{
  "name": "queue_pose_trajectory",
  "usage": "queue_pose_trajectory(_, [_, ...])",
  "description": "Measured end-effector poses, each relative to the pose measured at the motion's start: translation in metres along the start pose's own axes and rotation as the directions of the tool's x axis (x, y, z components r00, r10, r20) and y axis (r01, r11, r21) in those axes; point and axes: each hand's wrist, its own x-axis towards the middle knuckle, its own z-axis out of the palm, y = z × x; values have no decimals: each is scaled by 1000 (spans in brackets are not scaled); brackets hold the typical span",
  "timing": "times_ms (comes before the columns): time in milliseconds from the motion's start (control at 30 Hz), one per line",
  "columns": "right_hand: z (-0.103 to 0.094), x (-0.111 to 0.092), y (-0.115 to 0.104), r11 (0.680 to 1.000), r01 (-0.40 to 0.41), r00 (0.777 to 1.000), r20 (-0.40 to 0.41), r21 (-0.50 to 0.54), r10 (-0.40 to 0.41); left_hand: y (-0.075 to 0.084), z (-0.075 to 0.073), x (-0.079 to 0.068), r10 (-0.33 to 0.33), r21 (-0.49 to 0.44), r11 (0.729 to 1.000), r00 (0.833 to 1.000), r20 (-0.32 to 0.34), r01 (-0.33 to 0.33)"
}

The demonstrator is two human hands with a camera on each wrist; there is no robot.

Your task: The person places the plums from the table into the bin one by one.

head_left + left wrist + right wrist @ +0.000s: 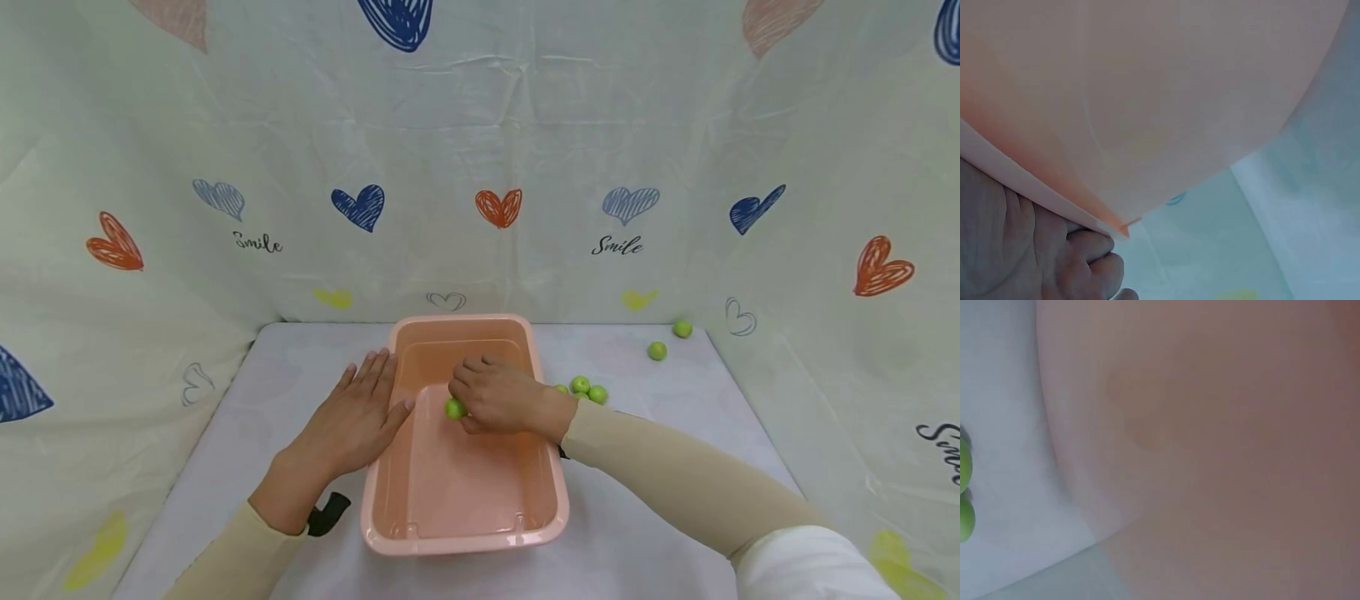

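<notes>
A pink plastic basin [467, 547] stands on the table, its long side running away from me. My left hand [348, 429] lies flat along the left rim, fingers straight; the left wrist view shows its fingers [1054, 256] against the outside of the basin wall [1179, 94]. Inside the basin, my right hand [498, 398] curls its fingers round a small round green fruit [454, 408], which peeks out beside the thumb. The right wrist view is filled mostly by the basin's side [1210, 475]; the right hand's fingers are hidden there.
Several more green fruits [597, 394] sit clustered just right of the basin, partly behind my right wrist. One fruit [657, 351] and another [682, 329] lie at the table's back right corner. A heart-printed cloth [555, 167] hangs behind the white table [645, 500].
</notes>
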Motion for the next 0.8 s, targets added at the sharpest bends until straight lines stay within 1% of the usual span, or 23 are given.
queue_pose_trajectory(100, [1,-1,-1,999,8,1000,-7,-39,-8,0,-1,0,1,-5,1000,1000,2,-1])
queue_pose_trajectory(300, [2,-1,-1,998,11,1000,-20,-55,-12,0,-2,0,9,-8,1000,1000,1,-9])
queue_pose_trajectory(500, [1,-1,-1,998,1,1000,5,-57,0,0,-3,-1,8,-7,1000,1000,-5,-8])
queue_pose_trajectory(600, [1,0,-1,999,-4,999,34,-49,6,0,-2,-1,6,-9,1000,1000,-8,-6])
queue_pose_trajectory(733, [0,0,-2,999,-5,998,63,-52,9,1,-3,-1,2,-15,1000,1000,-3,-2])
queue_pose_trajectory(800, [0,0,-2,998,-6,998,64,-57,10,1,-3,-1,-2,-17,1000,1000,3,2])
